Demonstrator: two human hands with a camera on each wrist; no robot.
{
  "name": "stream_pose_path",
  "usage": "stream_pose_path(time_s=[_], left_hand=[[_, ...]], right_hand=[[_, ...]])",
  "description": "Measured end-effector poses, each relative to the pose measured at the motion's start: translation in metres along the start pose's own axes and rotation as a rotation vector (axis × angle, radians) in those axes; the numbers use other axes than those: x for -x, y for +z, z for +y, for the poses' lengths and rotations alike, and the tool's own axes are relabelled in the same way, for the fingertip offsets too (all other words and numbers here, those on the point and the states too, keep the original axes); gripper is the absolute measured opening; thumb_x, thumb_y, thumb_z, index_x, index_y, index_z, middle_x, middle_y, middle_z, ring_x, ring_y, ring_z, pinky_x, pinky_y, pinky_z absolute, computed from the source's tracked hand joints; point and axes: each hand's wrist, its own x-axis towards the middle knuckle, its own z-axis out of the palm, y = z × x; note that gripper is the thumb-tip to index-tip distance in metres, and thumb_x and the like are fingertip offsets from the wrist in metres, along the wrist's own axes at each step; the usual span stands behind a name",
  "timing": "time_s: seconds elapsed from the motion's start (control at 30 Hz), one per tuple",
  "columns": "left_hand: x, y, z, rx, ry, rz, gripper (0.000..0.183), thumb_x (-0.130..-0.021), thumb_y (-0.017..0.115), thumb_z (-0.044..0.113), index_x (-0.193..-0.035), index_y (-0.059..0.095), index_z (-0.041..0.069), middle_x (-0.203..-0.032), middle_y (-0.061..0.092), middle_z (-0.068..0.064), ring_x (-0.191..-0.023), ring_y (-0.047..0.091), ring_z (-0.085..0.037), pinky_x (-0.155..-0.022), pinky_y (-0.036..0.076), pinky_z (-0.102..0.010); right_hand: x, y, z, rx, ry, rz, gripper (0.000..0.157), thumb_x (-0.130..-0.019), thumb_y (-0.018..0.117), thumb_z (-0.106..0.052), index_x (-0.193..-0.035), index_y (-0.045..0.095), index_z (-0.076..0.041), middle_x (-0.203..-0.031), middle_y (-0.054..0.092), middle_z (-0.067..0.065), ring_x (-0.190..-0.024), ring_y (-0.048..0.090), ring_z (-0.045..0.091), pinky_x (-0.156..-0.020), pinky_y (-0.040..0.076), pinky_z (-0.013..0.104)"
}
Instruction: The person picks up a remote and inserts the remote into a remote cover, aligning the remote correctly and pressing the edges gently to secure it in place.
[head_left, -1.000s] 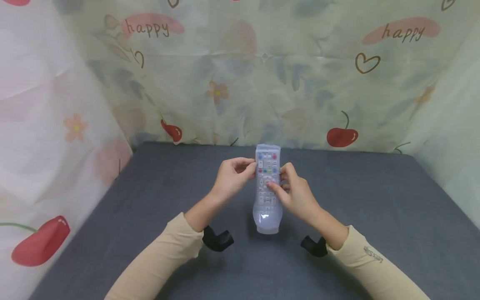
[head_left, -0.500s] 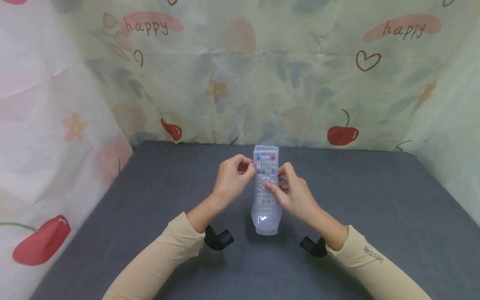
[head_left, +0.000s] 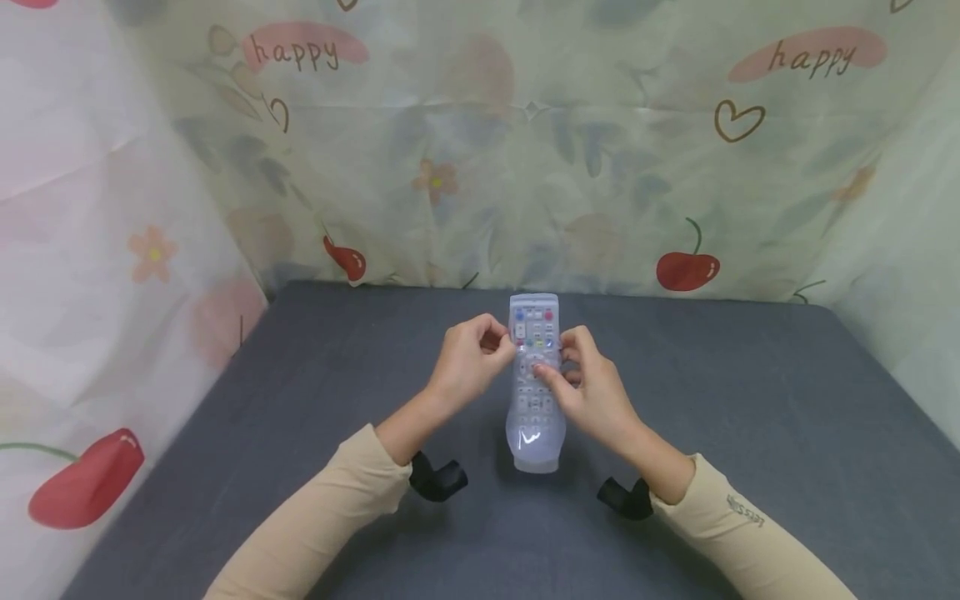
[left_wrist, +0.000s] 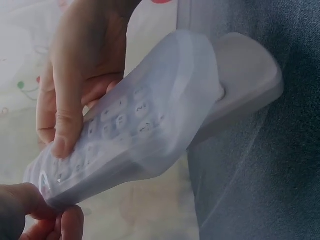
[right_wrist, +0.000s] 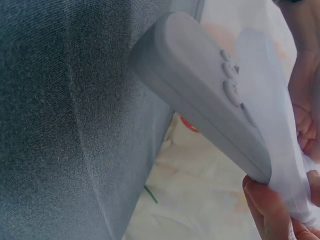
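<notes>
In the head view a pale grey remote control [head_left: 536, 383] stands nearly upright above the table, inside a translucent soft cover [head_left: 534, 437]. The cover flares loosely at the lower end. There the bare end of the remote pokes out, clear in the left wrist view [left_wrist: 250, 75] and the right wrist view. My left hand [head_left: 467, 358] pinches the upper left edge of the cover with thumb and fingertips. From the right, my right hand [head_left: 596, 379] holds the remote, its thumb [head_left: 551, 379] on the buttons and its fingers behind. The remote's back is hidden in the head view.
A dark grey cloth covers the table [head_left: 337, 358]. Patterned curtains [head_left: 480, 167] hang behind it and at both sides. Black straps or mounts [head_left: 438, 479] stick out beneath both beige sleeves [head_left: 330, 500].
The remote's upper end has come down slightly. My left fingers have curled a little more against the cover's edge; my right hand keeps its hold.
</notes>
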Motion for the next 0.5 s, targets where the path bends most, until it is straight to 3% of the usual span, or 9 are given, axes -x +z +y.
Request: stream_pose_path(time_s=[0.3, 0.5], left_hand=[[0.0024, 0.0041, -0.0051, 0.028, -0.025, 0.024, 0.009, -0.087, 0.056, 0.007, -0.086, 0.062, 0.001, -0.086, 0.067, -0.013, -0.079, 0.066, -0.021, -0.068, 0.055, -0.029], [0.0000, 0.0074, -0.0036, 0.124, -0.052, 0.048, 0.014, -0.089, 0.054, 0.008, -0.088, 0.063, -0.002, -0.086, 0.068, -0.016, -0.076, 0.065, -0.020, -0.066, 0.054, -0.027]], right_hand=[[-0.0027, 0.0020, 0.0010, -0.009, 0.023, 0.005, 0.034, -0.087, 0.064, -0.008, -0.109, 0.039, -0.002, -0.094, 0.062, 0.020, -0.075, 0.069, 0.026, -0.063, 0.057, 0.033], [-0.0048, -0.0006, 0.0025, -0.045, 0.031, -0.006, 0.034, -0.088, 0.063, -0.010, -0.111, 0.040, -0.001, -0.098, 0.063, 0.022, -0.079, 0.069, 0.029, -0.066, 0.057, 0.037]])
